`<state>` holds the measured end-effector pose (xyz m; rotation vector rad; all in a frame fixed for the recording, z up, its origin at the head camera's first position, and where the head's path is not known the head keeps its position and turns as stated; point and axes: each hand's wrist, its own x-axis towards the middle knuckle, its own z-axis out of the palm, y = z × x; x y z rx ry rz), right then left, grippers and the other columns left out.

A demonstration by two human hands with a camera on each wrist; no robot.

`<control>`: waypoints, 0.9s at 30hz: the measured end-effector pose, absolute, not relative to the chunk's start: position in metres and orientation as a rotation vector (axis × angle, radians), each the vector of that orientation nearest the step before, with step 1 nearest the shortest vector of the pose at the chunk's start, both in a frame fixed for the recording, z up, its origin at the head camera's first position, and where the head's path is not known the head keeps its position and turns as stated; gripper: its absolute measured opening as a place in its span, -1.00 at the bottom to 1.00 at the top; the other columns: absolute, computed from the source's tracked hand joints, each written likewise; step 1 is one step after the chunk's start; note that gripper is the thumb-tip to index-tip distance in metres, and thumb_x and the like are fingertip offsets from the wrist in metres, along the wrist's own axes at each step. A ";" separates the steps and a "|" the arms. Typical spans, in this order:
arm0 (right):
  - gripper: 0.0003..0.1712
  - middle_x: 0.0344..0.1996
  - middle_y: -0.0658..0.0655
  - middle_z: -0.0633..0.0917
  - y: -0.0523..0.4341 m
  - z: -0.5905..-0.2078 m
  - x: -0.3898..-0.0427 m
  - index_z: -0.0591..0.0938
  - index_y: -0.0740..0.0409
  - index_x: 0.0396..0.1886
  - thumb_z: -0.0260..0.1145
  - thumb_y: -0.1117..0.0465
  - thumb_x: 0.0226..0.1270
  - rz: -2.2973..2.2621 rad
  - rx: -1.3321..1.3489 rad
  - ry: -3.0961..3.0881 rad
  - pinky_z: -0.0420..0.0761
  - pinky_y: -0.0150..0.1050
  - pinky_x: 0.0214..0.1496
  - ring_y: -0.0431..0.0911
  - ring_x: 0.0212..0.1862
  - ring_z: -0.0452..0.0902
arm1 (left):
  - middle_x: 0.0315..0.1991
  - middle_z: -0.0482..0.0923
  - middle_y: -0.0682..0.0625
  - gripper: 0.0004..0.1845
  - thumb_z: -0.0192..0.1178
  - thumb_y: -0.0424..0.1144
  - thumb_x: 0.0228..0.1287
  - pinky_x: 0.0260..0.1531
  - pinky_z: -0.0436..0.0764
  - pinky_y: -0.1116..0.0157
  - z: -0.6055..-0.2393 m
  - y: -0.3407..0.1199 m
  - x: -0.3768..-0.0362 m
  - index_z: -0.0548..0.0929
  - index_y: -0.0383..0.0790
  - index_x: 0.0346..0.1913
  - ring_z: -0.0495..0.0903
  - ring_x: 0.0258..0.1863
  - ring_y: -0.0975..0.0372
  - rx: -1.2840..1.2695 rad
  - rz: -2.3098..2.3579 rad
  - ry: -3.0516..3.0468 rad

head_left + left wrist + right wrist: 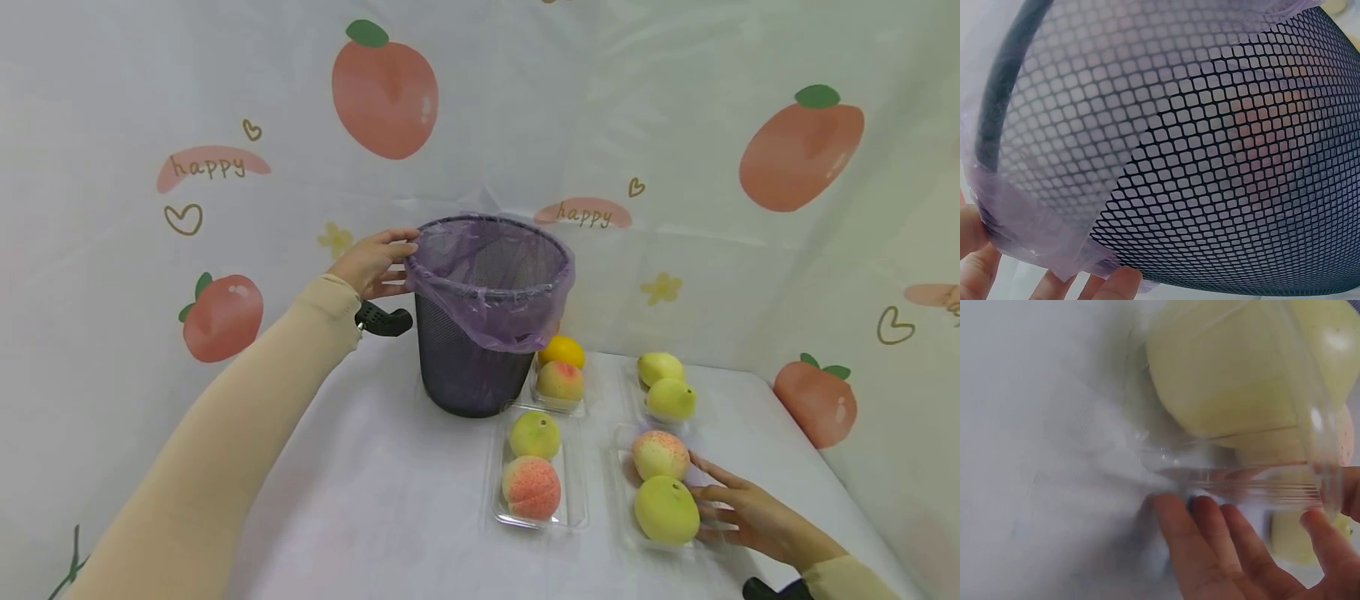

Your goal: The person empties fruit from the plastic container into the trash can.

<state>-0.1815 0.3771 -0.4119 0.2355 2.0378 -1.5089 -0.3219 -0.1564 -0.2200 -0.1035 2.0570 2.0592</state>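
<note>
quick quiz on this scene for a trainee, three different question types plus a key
1. True or false: the left hand is at the top of the black mesh bin.
2. Fill in: the bin's plastic liner is ____ in colour.
3. What sits in the clear plastic tray beside the right hand?
a) two lemons
b) a peach and a yellow-green fruit
c) an orange alone

Key: 1 true; 2 purple; 3 b

By left hand point(378, 265): one mesh bin point(472, 375), one purple liner point(498, 321). By right hand point(757, 518) and beyond: four clear trays point(573, 479), three peaches point(532, 489), one orange point(562, 352), four yellow-green fruits point(666, 512).
</note>
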 end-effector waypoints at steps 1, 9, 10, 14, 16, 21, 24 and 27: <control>-0.08 0.32 0.60 0.11 0.377 -0.411 -0.181 -0.35 0.14 0.51 0.07 0.15 0.50 -1.510 0.219 2.033 0.58 0.08 0.12 0.03 0.10 0.49 | 0.19 0.29 0.01 -0.50 -0.06 -0.19 0.53 -0.16 0.60 0.33 -0.220 -0.156 -0.322 0.23 0.08 0.46 0.45 -0.01 0.20 -0.104 2.060 2.056; -0.12 0.39 0.59 0.05 0.376 -0.404 -0.177 -0.50 -0.10 0.48 -0.06 0.10 0.58 -1.538 0.037 1.938 0.55 0.05 0.16 0.11 0.21 0.43 | 0.22 0.29 0.01 -0.51 -0.05 -0.19 0.53 -0.16 0.61 0.32 -0.220 -0.157 -0.323 0.25 0.10 0.45 0.45 0.01 0.19 -0.131 2.065 2.055; -0.13 0.38 0.55 0.13 0.376 -0.404 -0.177 -0.51 -0.13 0.47 -0.08 0.10 0.59 -1.552 0.012 1.913 0.55 0.04 0.16 0.07 0.20 0.44 | 0.23 0.28 0.02 -0.51 -0.05 -0.19 0.53 -0.15 0.61 0.31 -0.220 -0.157 -0.323 0.26 0.10 0.45 0.44 0.02 0.19 -0.133 2.067 2.053; -0.18 0.33 0.22 0.36 0.377 -0.403 -0.178 -0.53 -0.24 0.45 -0.15 0.11 0.62 -1.611 -0.049 1.804 0.54 0.01 0.19 -0.08 0.18 0.46 | 0.18 0.30 0.04 -0.51 -0.06 -0.19 0.53 -0.14 0.60 0.30 -0.220 -0.157 -0.323 0.26 0.11 0.45 0.45 0.02 0.19 -0.136 2.065 2.058; -0.20 0.29 0.10 0.38 0.378 -0.403 -0.178 -0.53 -0.27 0.45 -0.17 0.10 0.62 -1.631 -0.057 1.768 0.54 0.02 0.20 -0.10 0.18 0.45 | 0.13 0.32 0.06 -0.51 -0.05 -0.19 0.53 -0.15 0.60 0.31 -0.219 -0.157 -0.322 0.26 0.10 0.45 0.45 0.01 0.19 -0.133 2.066 2.059; -0.21 0.21 -0.04 0.43 0.379 -0.405 -0.178 -0.52 -0.30 0.45 -0.18 0.09 0.63 -1.671 -0.056 1.718 0.53 0.04 0.21 -0.12 0.17 0.46 | 0.05 0.33 0.07 -0.51 -0.04 -0.19 0.52 -0.22 0.61 0.34 -0.218 -0.156 -0.321 0.26 0.09 0.45 0.46 -0.04 0.21 -0.130 2.073 2.048; -0.23 0.14 -0.10 0.46 0.380 -0.407 -0.178 -0.47 -0.41 0.46 -0.19 0.10 0.63 -1.708 -0.063 1.686 0.53 0.04 0.22 -0.13 0.16 0.48 | 0.02 0.33 0.08 -0.51 -0.04 -0.20 0.52 -0.25 0.61 0.35 -0.217 -0.155 -0.320 0.27 0.09 0.45 0.46 -0.06 0.21 -0.136 2.075 2.045; -0.28 0.11 -0.12 0.48 0.379 -0.408 -0.177 -0.31 -0.64 0.44 -0.20 0.12 0.63 -1.754 -0.071 1.653 0.52 0.05 0.22 -0.12 0.15 0.52 | 0.01 0.33 0.08 -0.51 -0.04 -0.20 0.52 -0.26 0.61 0.35 -0.218 -0.155 -0.320 0.27 0.08 0.45 0.46 -0.06 0.21 -0.138 2.076 2.044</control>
